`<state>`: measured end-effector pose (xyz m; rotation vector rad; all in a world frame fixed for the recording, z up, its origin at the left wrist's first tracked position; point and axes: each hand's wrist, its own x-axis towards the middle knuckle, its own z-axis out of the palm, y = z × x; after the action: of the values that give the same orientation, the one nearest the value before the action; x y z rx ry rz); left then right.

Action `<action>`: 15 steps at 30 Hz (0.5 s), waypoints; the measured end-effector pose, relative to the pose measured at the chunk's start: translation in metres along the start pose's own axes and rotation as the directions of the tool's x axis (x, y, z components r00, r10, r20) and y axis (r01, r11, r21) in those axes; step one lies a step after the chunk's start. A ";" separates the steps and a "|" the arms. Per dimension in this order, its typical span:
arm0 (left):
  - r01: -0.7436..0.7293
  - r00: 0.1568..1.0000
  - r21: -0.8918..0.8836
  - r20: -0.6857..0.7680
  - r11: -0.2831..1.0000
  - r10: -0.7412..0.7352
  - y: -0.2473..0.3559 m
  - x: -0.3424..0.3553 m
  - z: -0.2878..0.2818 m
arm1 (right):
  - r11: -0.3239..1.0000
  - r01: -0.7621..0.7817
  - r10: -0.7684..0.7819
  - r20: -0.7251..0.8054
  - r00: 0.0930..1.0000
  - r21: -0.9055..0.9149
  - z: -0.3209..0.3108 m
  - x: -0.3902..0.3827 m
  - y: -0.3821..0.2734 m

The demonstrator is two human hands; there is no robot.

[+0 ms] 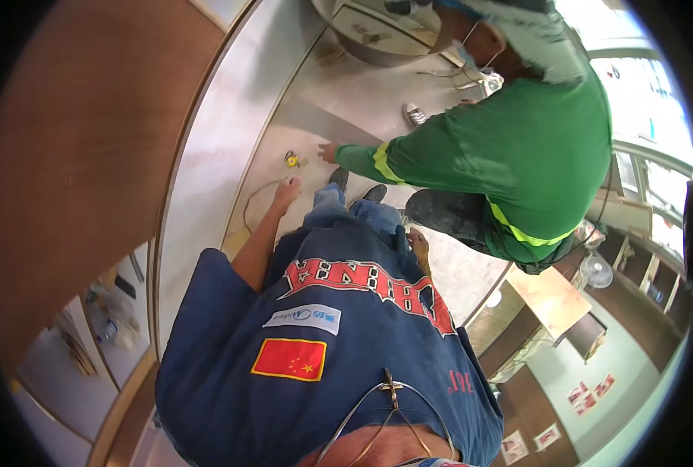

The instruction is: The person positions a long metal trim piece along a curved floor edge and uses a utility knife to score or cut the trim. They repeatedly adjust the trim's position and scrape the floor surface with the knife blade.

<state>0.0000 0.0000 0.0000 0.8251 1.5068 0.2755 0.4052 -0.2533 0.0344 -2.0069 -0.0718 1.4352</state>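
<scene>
Right hand (419,243) — grip unclear, co-worker's headgear (545,39) — cropped

Head-worn fisheye, looking down, shirt (373,346) close below, hands (289,189) farther

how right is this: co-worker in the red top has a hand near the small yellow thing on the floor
The head view shows the co-worker's top is green, not red; their hand is near the small yellow thing on the floor.

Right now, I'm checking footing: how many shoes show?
3: left dark shoe and right dark shoe, at the jeans' ends; sneaker above the green sleeve. Others may be hidden.
</scene>
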 end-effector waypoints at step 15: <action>0.015 0.904 -0.281 -0.406 0.960 -0.133 -0.114 -0.243 0.063 | 0.971 0.133 -0.039 0.421 0.906 -0.197 -0.065 -0.003 -0.062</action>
<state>-0.0009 -0.2549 0.1061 0.5018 1.8485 0.6218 0.4798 -0.2375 0.0822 -1.8038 -0.5213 1.8402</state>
